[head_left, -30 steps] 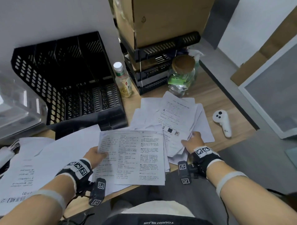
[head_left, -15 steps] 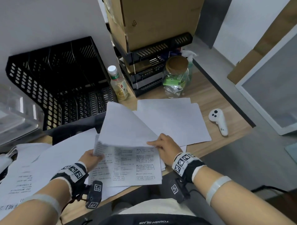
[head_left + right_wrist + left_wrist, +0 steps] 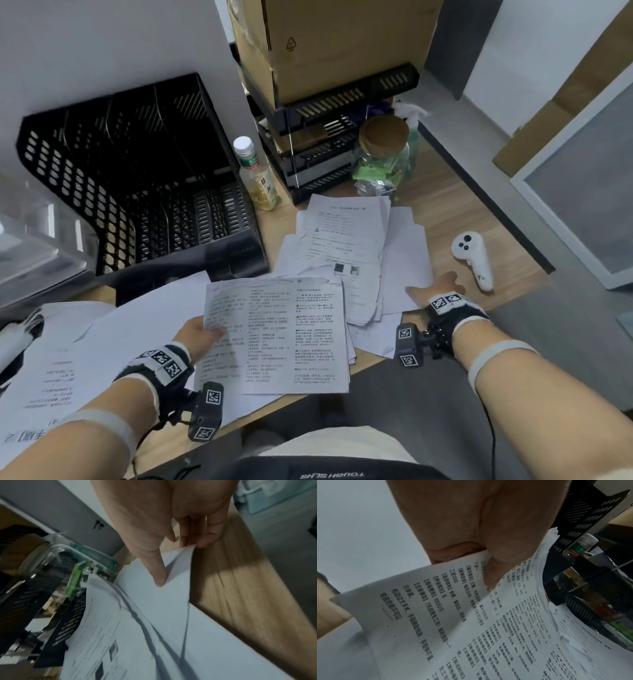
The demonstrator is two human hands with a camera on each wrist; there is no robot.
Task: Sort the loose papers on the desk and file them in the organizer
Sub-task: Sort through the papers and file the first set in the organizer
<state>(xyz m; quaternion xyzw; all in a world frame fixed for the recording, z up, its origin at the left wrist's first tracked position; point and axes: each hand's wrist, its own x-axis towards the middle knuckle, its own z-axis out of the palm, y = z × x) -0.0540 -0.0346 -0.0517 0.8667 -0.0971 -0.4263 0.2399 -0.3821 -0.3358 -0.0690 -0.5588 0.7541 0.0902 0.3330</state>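
My left hand (image 3: 202, 335) pinches the left edge of a stack of printed papers (image 3: 277, 335) above the desk's near edge; the left wrist view shows the thumb (image 3: 494, 574) on the top page. To the right lies a loose pile of papers (image 3: 346, 246), with a printed page on top and blank sheets below. My right hand (image 3: 433, 291) is at that pile's right edge. There the thumb (image 3: 158, 580) presses on a blank sheet (image 3: 154, 601) and the fingers curl under its corner. The black mesh organizer (image 3: 137, 192) stands at the back left, its slots dark.
A drink bottle (image 3: 255, 178) and a lidded glass jar (image 3: 383, 161) stand behind the pile, before stacked black trays (image 3: 315, 161) that carry a cardboard box (image 3: 329, 44). A white controller (image 3: 474, 258) lies at the right. More sheets (image 3: 68, 353) and a clear box (image 3: 30, 240) are on the left.
My right hand left the held stack and moved right to the loose pile's edge. The blank sheet raised over the stack is gone, and a printed page tops the pile.
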